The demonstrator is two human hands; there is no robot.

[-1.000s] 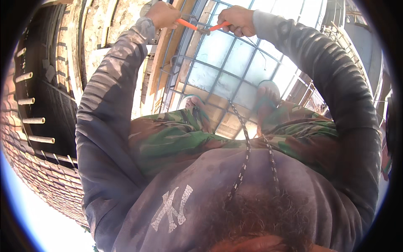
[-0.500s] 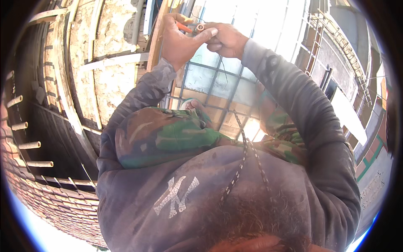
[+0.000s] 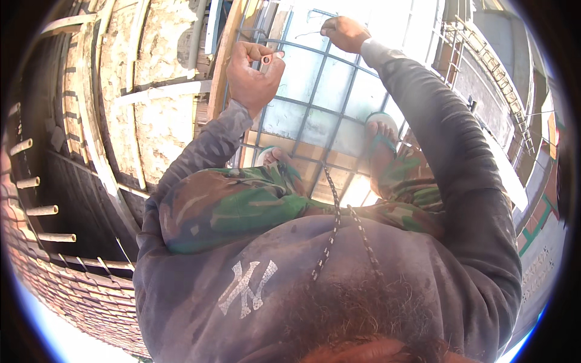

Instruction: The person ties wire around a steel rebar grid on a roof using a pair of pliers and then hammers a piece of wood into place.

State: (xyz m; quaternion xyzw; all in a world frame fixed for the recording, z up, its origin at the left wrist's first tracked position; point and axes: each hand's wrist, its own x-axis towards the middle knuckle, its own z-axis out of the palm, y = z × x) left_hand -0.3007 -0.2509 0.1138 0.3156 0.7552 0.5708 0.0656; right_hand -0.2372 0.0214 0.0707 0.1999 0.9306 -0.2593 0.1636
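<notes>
My left hand (image 3: 254,75) is closed round a small tool with a round, ring-like end (image 3: 265,60), which sticks out between thumb and fingers; the fist hides the rest of it. Farther off and to the right, my right hand (image 3: 345,34) pinches a thin piece of wire (image 3: 310,32), whose loose end points left. Both hands are above a grid of dark steel bars (image 3: 310,106), apart from each other. Strong glare washes out the area around the right hand.
My sandalled feet (image 3: 381,128) are at the grid, over pale panels and boards. A wooden beam (image 3: 225,66) runs along the left, beside a rough wall (image 3: 160,51) with poles. Roof tiles (image 3: 72,302) lie lower left. A long bar cage (image 3: 493,66) stands at the right.
My hands have come apart. The left has dropped nearer to me with the tool, its orange part now hidden; the right has moved away and to the right, with wire now visible in its fingers.
</notes>
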